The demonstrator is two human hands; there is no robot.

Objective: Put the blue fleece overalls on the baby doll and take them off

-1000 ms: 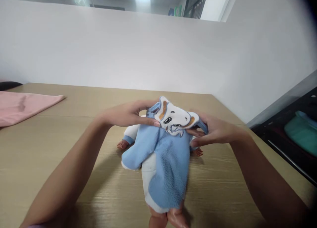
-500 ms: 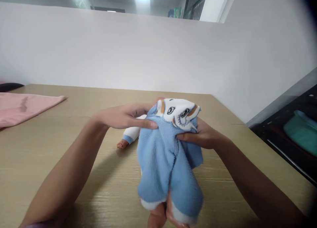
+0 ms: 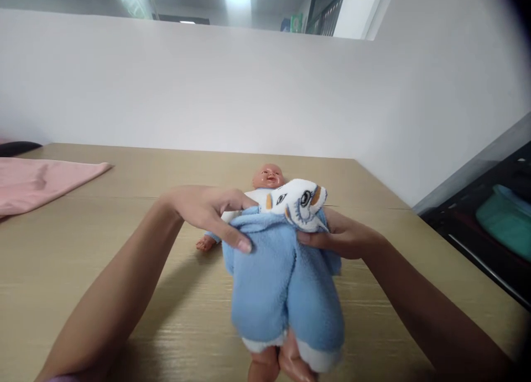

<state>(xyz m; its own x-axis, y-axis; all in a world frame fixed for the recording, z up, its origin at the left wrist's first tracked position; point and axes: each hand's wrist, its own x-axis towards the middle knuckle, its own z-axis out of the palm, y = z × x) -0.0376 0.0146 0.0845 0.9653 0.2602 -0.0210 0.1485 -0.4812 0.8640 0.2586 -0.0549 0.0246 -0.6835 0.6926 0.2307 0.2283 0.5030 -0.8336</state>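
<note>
A baby doll [image 3: 267, 177] lies on its back on the wooden table [image 3: 124, 249], head away from me and bare legs toward me. A fluffy blue garment [image 3: 282, 282] with a white elephant patch [image 3: 299, 201] covers its body and legs. My left hand [image 3: 207, 210] pinches the garment's upper left edge. My right hand [image 3: 340, 238] grips its right side just under the patch. One doll arm in a white sleeve with a blue cuff [image 3: 213, 236] sticks out to the left.
A pink cloth [image 3: 37, 180] lies at the table's far left. A white partition wall [image 3: 249, 83] runs behind the table. To the right, off the table, a dark rack holds a teal object [image 3: 504, 218].
Both hands have drawn the blue garment down toward me. The doll's head, hidden before, now shows above the elephant patch, and the garment's legs now hang over the doll's legs.
</note>
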